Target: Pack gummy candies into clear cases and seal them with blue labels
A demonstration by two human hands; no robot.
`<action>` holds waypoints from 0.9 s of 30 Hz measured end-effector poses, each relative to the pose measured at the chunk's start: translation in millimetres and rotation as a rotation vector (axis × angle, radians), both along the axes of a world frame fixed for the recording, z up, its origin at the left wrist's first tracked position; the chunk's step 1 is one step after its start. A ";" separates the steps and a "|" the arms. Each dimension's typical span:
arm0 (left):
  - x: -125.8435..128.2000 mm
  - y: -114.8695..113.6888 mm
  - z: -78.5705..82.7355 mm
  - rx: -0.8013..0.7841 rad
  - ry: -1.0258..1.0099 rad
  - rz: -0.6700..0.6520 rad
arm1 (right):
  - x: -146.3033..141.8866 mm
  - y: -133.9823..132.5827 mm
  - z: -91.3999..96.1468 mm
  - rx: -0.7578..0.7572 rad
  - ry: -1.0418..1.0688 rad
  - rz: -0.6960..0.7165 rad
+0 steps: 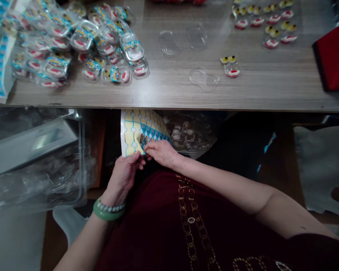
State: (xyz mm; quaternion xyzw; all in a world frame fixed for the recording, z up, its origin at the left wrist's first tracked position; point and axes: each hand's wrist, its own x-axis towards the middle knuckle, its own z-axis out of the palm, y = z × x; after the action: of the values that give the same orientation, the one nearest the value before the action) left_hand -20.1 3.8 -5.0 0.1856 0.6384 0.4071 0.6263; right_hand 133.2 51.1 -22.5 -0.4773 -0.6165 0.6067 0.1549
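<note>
Below the table's front edge, on my lap, is a sticker sheet (130,130) with a yellowish backing and rows of blue printed labels. My left hand (127,167) grips its lower edge between thumb and fingers. On the sheet's lower right, my right hand (161,152) is closed in a pinch at a blue label; whether a label is lifted between the fingertips I cannot make out. On the table above lie an empty clear plastic shell (205,79) and an insert with yellow eyes and red-and-white teeth (231,67).
Many filled clear packs (56,66) are heaped at the table's left. More eye-and-teeth pieces (271,19) sit at the far right, near a red object (335,56). A bin of clear plastic (45,180) stands lower left. A bag of clear shells (189,131) lies beyond my right hand.
</note>
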 end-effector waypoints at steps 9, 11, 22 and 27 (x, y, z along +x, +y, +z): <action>0.5 -1.5 -4.2 0.071 0.141 0.037 | -1.9 -4.7 10.7 0.333 -0.187 0.155; 1.4 -4.5 -5.0 0.174 0.269 0.015 | -3.4 -4.0 14.4 0.377 -0.278 0.211; -2.0 -1.8 -6.4 0.044 -0.092 0.017 | -6.9 0.3 -5.5 -0.478 0.325 -0.272; -10.0 -2.5 -7.1 0.067 -0.056 0.140 | -6.3 1.7 -14.2 -0.350 0.361 -0.315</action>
State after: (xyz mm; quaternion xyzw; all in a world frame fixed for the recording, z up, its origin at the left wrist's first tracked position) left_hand -30.1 1.3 -12.1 0.1499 0.6180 0.4760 0.6075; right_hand 126.8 52.9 -36.8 -0.4709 -0.3832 0.7473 0.2698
